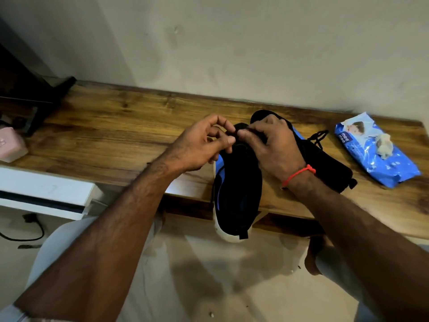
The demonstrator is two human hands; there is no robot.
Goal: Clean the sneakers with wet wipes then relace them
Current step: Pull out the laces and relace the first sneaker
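Closest to the camera were the person's light trousers point(148, 275) and a bare foot point(316, 256) on the pale floor point(232, 287). Both forearms reached up from there to the near sneaker point(236, 189), a black one with blue trim and a white sole. It sat on the wooden table point(116, 126) with its heel hanging out past the front edge, toe pointing away toward the wall.

Over the front part of that shoe, the left hand point(202, 145) had its thumb and fingertips pinched together on a bit of black lace point(236, 133). The right hand point(271, 145), with a red thread bracelet point(298, 174) at the wrist, was curled down onto the same lace from the other side, fingers closed on it. So both hands were clamped on the lace, nearly touching each other.

Just behind and to the right lay the second sneaker point(325, 163), also black, partly hidden by the right hand, with a loose lace end point(318, 137) trailing off it on the table.

Further right, well apart from the shoes, was the blue pack of wet wipes point(376, 156) with a crumpled used wipe point(384, 146) sitting on top.

Off at the left end there was a pink box point(10, 145), a dark stand-looking thing point(34, 101) behind it, and a white unit point(46, 191) below the table edge. A plain wall point(232, 43) ran behind everything.
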